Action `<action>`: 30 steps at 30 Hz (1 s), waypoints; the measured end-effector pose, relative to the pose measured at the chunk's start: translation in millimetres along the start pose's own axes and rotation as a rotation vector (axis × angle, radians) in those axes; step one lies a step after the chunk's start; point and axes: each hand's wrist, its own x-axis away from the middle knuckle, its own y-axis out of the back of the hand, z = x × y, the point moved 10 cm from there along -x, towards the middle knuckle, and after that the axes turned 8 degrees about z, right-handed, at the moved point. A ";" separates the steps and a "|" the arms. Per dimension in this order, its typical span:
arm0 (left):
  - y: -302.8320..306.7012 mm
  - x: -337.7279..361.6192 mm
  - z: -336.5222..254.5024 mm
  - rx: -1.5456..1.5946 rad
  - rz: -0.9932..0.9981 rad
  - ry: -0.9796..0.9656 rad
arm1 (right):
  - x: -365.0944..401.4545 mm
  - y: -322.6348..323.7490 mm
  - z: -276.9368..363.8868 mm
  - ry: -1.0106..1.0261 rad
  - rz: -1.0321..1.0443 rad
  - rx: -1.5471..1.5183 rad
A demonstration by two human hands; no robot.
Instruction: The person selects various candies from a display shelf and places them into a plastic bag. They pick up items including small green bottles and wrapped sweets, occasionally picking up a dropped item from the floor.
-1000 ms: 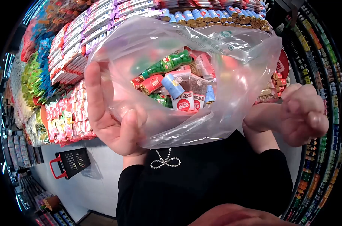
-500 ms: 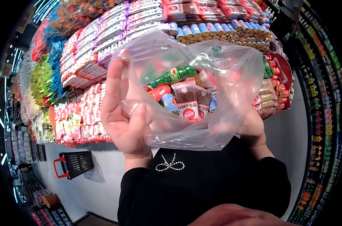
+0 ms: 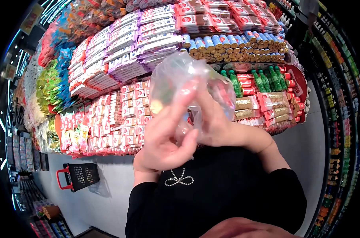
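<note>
My left hand (image 3: 164, 142) and right hand (image 3: 221, 125) both pinch the bunched neck of one clear plastic bag (image 3: 176, 73), held up before the sweet shelves (image 3: 108, 75). The print on its packets is too blurred to read. One black basket (image 3: 75, 176) sits on the floor.

Bag (image 3: 176, 67) showing clear, thin, glossy, crinkled plastic; far display packets (image 3: 148, 35) gleaming in shiny wrappers; near sleeves (image 3: 283, 190) looking matt black cloth.
</note>
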 end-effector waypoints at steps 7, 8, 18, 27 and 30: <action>-33.5 -2.0 -35.1 -0.307 0.135 -0.341 | 18.1 -32.7 -73.8 -0.630 -0.110 -0.977; -39.0 1.3 -37.2 -0.336 0.176 -0.403 | 17.6 -31.2 -72.7 -0.630 -0.107 -0.978; -17.0 15.5 -42.4 -0.215 0.121 -0.392 | -7.7 17.0 16.6 0.103 0.021 0.058; 31.6 48.0 4.4 0.075 -0.204 -0.096 | -1.8 28.7 -5.1 0.036 -0.077 0.034; 41.7 61.6 29.0 0.035 -0.285 0.001 | 8.7 20.7 -46.4 -0.316 -0.083 -0.223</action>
